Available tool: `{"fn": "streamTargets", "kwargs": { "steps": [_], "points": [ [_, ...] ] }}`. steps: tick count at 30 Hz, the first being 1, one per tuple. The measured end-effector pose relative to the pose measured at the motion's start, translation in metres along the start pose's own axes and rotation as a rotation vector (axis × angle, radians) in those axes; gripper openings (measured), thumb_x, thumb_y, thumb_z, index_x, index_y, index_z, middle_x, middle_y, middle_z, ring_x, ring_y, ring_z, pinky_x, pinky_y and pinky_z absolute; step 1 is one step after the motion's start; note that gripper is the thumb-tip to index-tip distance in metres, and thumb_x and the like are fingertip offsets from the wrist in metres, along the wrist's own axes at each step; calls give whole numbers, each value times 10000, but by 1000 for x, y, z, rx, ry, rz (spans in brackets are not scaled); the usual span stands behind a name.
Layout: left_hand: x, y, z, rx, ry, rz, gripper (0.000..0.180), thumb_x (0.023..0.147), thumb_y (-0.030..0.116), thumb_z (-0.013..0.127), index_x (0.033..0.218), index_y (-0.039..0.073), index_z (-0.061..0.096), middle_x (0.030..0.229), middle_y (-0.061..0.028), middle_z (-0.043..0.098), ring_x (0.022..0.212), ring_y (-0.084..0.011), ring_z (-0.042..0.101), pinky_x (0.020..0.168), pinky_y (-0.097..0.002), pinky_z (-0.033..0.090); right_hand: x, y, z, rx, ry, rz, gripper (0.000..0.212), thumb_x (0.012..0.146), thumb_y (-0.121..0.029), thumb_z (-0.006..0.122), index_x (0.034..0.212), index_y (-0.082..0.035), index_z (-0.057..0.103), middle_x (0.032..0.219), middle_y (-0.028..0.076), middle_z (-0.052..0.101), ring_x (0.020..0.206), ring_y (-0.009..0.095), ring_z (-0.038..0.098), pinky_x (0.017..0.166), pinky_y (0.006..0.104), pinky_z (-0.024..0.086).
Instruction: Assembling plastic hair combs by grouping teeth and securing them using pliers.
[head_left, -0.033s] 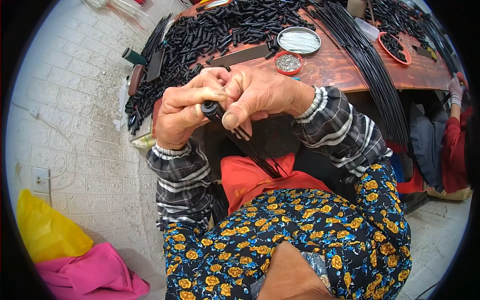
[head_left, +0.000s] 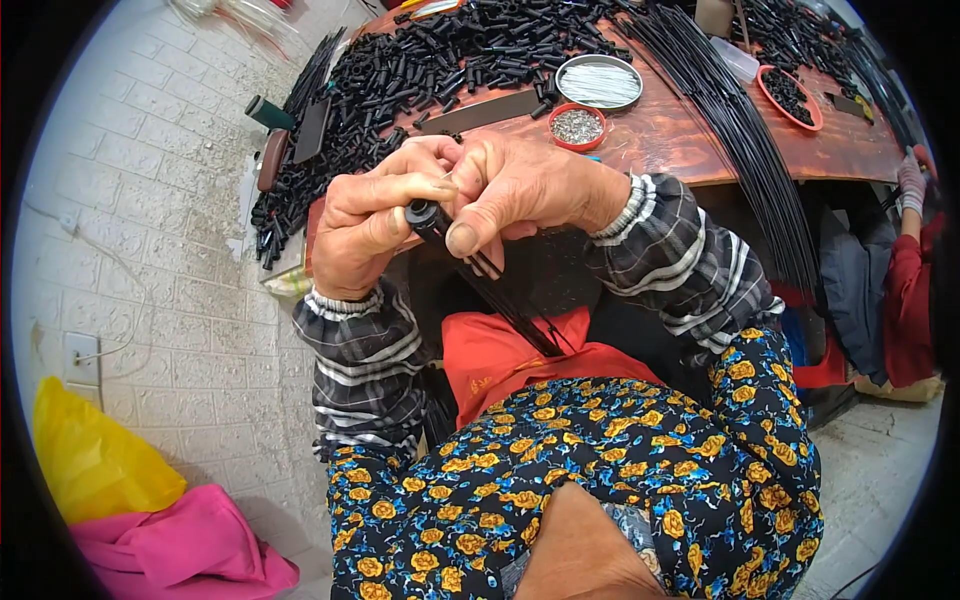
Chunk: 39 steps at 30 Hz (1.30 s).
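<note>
Head view. Left hand (head_left: 362, 225) raised, fingers pointing inward, pinching a black cylinder (head_left: 428, 216) near its upper end. Right hand (head_left: 530, 185) meets it, back upward, fingers curled, thumb against the cylinder's side; cannot tell what its fingertips pinch. Thin black rods (head_left: 515, 315) below both hands. Lower still, red cloth (head_left: 505, 345), gold marking too small to read.

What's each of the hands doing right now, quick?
Left hand: closed, holding the black tube near its top end.
Right hand: closed, also holding the black tube, thumb against its side.
</note>
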<state>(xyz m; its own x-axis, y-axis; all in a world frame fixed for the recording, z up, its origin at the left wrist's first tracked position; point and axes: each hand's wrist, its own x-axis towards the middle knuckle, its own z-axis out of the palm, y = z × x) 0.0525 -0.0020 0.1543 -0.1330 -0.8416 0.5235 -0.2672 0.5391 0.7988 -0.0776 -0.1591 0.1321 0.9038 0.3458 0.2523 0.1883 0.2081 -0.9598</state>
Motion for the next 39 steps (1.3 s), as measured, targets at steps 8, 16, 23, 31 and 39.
{"fn": "streamTargets", "kwargs": {
  "steps": [8,16,23,31,39],
  "points": [
    [9,9,44,-55,667,-360,224,888,41,577,1085,-34,652,976,-46,644,927,-96,568,840,-224,432,-9,12,-1,-474,590,-211,202,808,-185,741,819,13,703,638,-6,632,560,8,508,471,177,375],
    [11,-26,63,-324,982,-166,243,885,40,625,1120,-20,606,984,-42,644,841,-86,611,767,-231,499,-19,4,-7,-655,662,-126,188,870,-156,647,841,26,683,594,-58,531,556,9,432,471,204,339],
    [10,-46,61,-358,937,-176,155,859,57,674,1003,0,657,921,-44,676,797,-87,619,728,-221,503,-21,-4,-19,-645,559,-92,228,888,-199,636,817,11,685,582,-37,542,538,16,475,455,201,354],
    [14,-40,49,-288,812,-208,125,832,54,697,932,-19,679,849,-47,681,755,-100,623,710,-213,497,-22,-8,-30,-499,457,-47,191,874,-194,675,826,-10,698,628,-35,585,544,19,512,468,176,396],
    [20,-40,39,-197,694,-270,88,832,57,686,871,-21,692,809,-55,678,730,-108,621,696,-232,501,-19,-19,-26,-622,492,-3,158,811,-147,732,764,-1,691,565,7,597,461,31,522,399,178,388]
  ]
}}
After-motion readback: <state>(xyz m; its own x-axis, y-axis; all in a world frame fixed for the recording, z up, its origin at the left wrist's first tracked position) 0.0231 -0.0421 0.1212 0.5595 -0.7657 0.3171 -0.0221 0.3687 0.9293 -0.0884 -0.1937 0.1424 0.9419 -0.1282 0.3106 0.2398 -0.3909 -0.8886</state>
